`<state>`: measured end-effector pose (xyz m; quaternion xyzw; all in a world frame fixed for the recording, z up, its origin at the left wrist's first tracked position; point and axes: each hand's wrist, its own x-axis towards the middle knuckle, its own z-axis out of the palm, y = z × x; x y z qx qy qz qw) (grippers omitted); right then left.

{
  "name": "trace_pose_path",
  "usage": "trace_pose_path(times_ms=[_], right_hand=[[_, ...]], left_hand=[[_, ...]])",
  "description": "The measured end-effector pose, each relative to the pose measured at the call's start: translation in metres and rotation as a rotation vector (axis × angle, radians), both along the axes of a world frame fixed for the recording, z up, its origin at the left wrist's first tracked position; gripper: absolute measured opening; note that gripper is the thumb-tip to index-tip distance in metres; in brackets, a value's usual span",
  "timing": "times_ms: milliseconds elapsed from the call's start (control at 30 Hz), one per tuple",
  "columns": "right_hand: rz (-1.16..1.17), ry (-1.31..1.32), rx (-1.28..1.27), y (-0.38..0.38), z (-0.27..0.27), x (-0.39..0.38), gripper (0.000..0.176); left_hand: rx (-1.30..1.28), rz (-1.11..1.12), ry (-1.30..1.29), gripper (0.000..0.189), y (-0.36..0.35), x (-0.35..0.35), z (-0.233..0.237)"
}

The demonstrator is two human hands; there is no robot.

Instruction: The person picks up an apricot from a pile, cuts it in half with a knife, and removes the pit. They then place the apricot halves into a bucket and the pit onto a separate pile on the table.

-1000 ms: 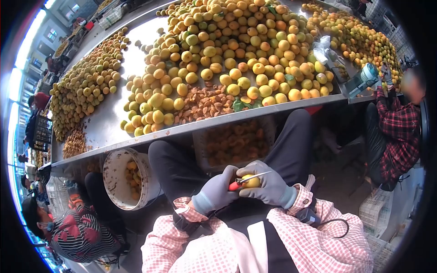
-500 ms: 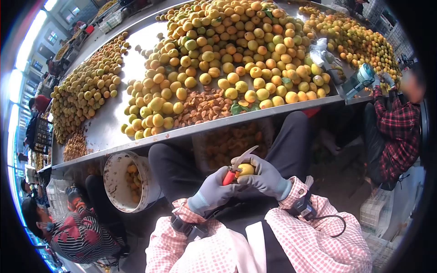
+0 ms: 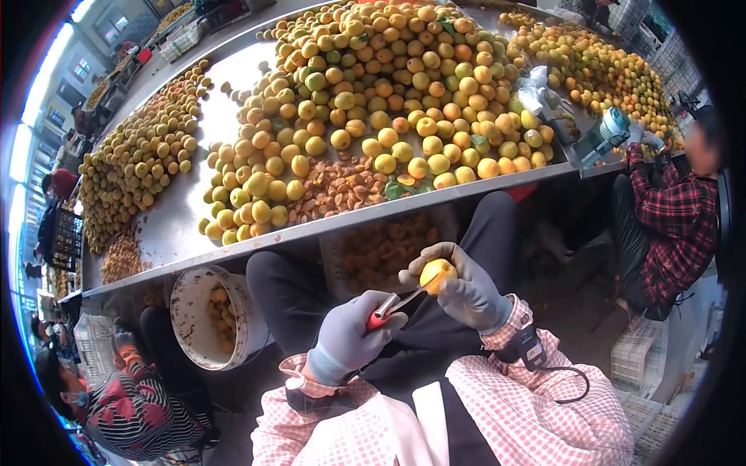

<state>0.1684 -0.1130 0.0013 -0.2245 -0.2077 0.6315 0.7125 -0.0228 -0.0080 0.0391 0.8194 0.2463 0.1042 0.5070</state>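
In the head view my left hand (image 3: 356, 330), in a grey glove, is closed around the red handle of a small knife (image 3: 406, 300). Its blade points right, the tip right at the lower edge of a yellow apricot (image 3: 437, 274). My right hand (image 3: 468, 289), gloved too, grips that apricot between thumb and fingers, with a cut edge showing on its side. Both hands are above my lap. Just beyond them, between my knees, a crate (image 3: 334, 260) holds apricot pieces.
A metal table (image 3: 233, 255) ahead bears heaped apricots (image 3: 404, 70) and a pile of brown pits (image 3: 334, 186). A white bucket (image 3: 252, 326) with apricots stands left of my knee. On the right are a clear bottle (image 3: 602, 136) and a person in plaid (image 3: 672, 221); another person (image 3: 144, 404) sits left.
The knife has swung from pointing up over the apricot to pointing right at its lower edge. My right hand has lifted the apricot up and right; my left hand has dropped slightly left.
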Motion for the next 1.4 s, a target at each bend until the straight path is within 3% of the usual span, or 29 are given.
trace_pose_path(times_ms=[33,200,267,600,800,1000,1067,1133,1200,1267,1400], right_hand=[[-0.003,-0.013,0.058,-0.001,0.001,-0.002,0.047],[0.005,-0.058,-0.081,-0.006,0.009,-0.018,0.048],[-0.008,-0.147,0.034,-0.001,0.011,-0.024,0.046],[0.055,-0.070,0.052,-0.003,0.007,-0.035,0.043],[0.001,-0.047,0.041,0.001,0.021,-0.049,0.043],[-0.059,-0.135,-0.103,0.008,0.018,-0.037,0.047],[-0.204,-1.204,-0.144,0.013,0.002,-0.016,0.046],[-0.114,-1.077,-0.233,0.013,0.006,-0.013,0.051],[-0.057,-0.031,-0.292,0.013,0.007,-0.018,0.053],[-0.056,0.051,-0.261,0.016,0.003,-0.018,0.054],[-0.114,-0.224,-0.240,0.016,-0.002,-0.014,0.055]], left_hand=[[0.026,0.057,-0.100,0.028,-0.004,0.000,-0.003],[0.139,0.005,-0.065,0.028,-0.008,-0.010,-0.009],[0.193,-0.034,-0.025,0.029,-0.009,-0.015,-0.016],[0.244,-0.020,0.004,0.040,-0.016,-0.023,-0.032],[0.120,0.094,-0.021,0.039,-0.025,-0.012,-0.043],[0.013,0.111,-0.036,0.022,-0.018,0.000,-0.062],[0.083,0.136,0.120,0.017,-0.010,0.004,-0.051],[0.088,0.129,0.146,0.013,-0.011,0.006,-0.046],[-0.155,0.147,-0.042,0.011,-0.018,0.009,-0.046],[-0.202,0.164,-0.056,0.011,-0.017,0.008,-0.045],[-0.139,0.148,0.079,0.011,-0.011,0.001,-0.044]])
